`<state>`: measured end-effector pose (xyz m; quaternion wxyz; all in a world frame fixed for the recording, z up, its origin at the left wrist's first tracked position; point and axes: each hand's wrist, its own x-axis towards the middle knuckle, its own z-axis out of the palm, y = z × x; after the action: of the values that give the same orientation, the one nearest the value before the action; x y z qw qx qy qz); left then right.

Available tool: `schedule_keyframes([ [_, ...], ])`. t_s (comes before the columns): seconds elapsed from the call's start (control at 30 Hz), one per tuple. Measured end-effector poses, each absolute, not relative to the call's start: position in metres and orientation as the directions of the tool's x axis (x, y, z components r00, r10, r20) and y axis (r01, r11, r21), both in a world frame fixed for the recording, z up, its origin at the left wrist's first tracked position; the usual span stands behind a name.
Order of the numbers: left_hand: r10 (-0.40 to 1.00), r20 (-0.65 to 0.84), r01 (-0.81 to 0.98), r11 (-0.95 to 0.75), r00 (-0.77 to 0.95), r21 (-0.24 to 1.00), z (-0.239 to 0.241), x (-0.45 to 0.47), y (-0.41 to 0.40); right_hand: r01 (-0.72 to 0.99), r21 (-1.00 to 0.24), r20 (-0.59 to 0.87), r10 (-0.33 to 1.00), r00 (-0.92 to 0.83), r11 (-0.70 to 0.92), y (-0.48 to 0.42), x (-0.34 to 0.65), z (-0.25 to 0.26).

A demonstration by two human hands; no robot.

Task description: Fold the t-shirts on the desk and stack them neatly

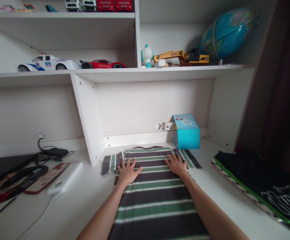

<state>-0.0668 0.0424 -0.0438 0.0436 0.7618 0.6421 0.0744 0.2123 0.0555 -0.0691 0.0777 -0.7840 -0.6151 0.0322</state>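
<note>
A striped T-shirt (155,193) in dark grey, green and white lies spread flat on the white desk, its collar end toward the back wall and a short sleeve out to each side. My left hand (128,172) rests on the shirt near the left sleeve, fingers spread. Near the right sleeve, my right hand (177,165) presses flat on the cloth, its fingers also apart. Neither hand grips anything. The shirt's lower end runs out of view at the bottom, between my forearms.
A stack of folded clothes (257,186) lies at the right. Behind the shirt stands a blue desk calendar (188,133). To the left are a white power strip (65,178), a black adapter (56,152) and cables. Shelves above hold toy cars, a toy excavator (185,57) and a globe (227,33).
</note>
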Motion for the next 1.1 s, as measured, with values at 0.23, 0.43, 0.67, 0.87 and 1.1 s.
schedule_keyframes([
  [0.23,0.986,0.037,0.971,-0.166,0.162,0.171,-0.041,-0.067,0.04,0.962,-0.152,0.06,0.97,0.238,-0.226,0.055,0.211,-0.069],
  [0.43,0.984,0.04,0.968,-0.177,0.172,0.179,-0.041,-0.068,0.04,0.961,-0.142,0.055,0.967,0.248,-0.238,0.056,0.21,-0.072],
  [0.67,0.983,0.055,0.961,-0.184,0.176,0.206,-0.041,-0.071,0.04,0.96,-0.126,0.045,0.965,0.258,-0.251,0.056,0.207,-0.07],
  [0.87,0.984,0.031,0.959,-0.18,0.178,0.219,-0.039,-0.07,0.036,0.963,-0.121,0.043,0.968,0.249,-0.242,0.049,0.206,-0.067],
  [1.1,0.947,-0.2,0.947,-0.197,0.25,0.252,-0.005,-0.095,0.05,0.974,-0.12,-0.027,0.981,0.19,-0.192,0.041,0.214,-0.034],
])
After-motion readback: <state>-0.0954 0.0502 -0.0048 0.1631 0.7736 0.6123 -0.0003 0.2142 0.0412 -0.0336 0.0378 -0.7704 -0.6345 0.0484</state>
